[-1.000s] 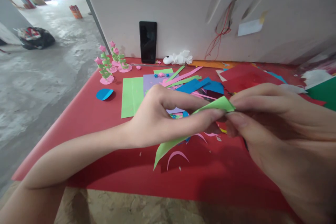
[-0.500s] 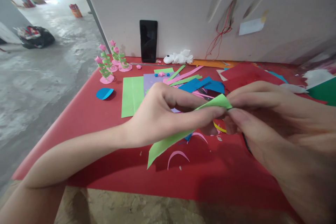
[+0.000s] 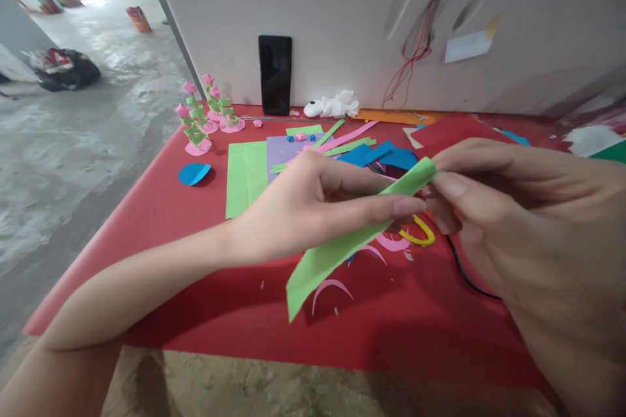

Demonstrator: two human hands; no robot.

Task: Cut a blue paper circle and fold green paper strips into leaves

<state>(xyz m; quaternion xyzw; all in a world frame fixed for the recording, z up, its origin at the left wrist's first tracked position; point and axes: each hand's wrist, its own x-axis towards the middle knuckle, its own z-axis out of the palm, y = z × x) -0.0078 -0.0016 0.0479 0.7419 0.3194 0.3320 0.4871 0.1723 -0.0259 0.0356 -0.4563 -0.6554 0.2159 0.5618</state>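
Item: one light green paper strip, long and narrow, plain, matte, with clean straight edges. It appears doubled along its length near the upper end; this cannot be confirmed. It is held in the air and tilted, upper end up and right, lower end down and left. The upper end is pinched in the right hand. The mid-section sits between thumb and fingers of the left hand. The lower end hangs free, squarely cut, above the red table cover, not touching it.
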